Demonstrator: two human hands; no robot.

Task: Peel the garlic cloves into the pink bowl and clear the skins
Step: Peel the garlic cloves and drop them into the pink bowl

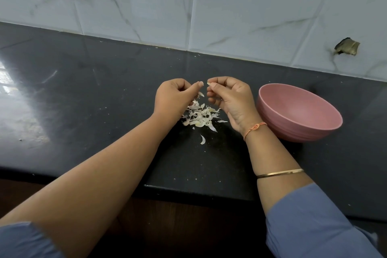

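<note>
Nearest you on the black counter [104, 100] lies one stray skin [202, 139], just short of the main heap of skins [200, 116]. Above that heap your hands work close together. Your right hand [230, 98] pinches a small garlic clove [208, 83] at its fingertips, and your left hand [173, 96] has its fingers curled, apparently nipping a flake [201, 94]. Judging by the heap, peeling is well under way, yet the pink bowl [293, 130], just right of your right wrist, shows no cloves on the inner wall you can see — its bottom is hidden. Clearing the skins is not yet begun. Nothing stands between the clove and the bowl. Farthest off, the tiled wall [146, 6] has a broken hole [346, 46].
</note>
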